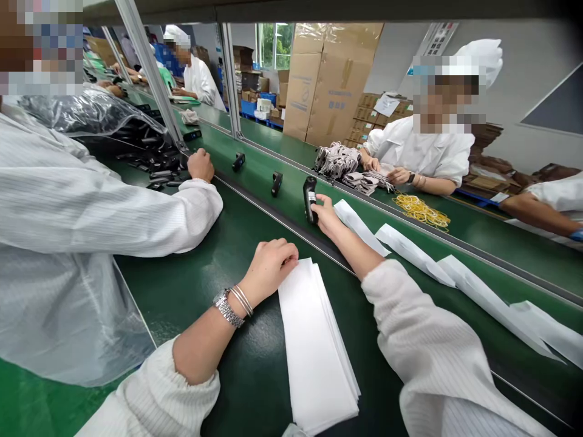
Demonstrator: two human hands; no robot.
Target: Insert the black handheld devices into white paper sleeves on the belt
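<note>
White ribbed sleeves (pixel 155 400) are reaching across a green conveyor desk (pixel 182 315) toward a stack of long white strips (pixel 316 346).

Resting on the stack's top end, the left hand (pixel 271 265) is lying nearer to it, its fingers (pixel 285 250) pressed together and curling over the edge, while the stack's long axis is running toward 6 o'clock. At about 1 o'clock from the stack, the right hand (pixel 327 217) is touching a black handheld device with a white label (pixel 310 200), its fingers (pixel 321 203) curled against it, though I cannot tell whether they are pinching it. Loose white strips (pixel 412 254) are lying toward 3 o'clock, and a co-worker's hand (pixel 201 165) is resting among small black pieces (pixel 159 176) near 10 o'clock.
</note>
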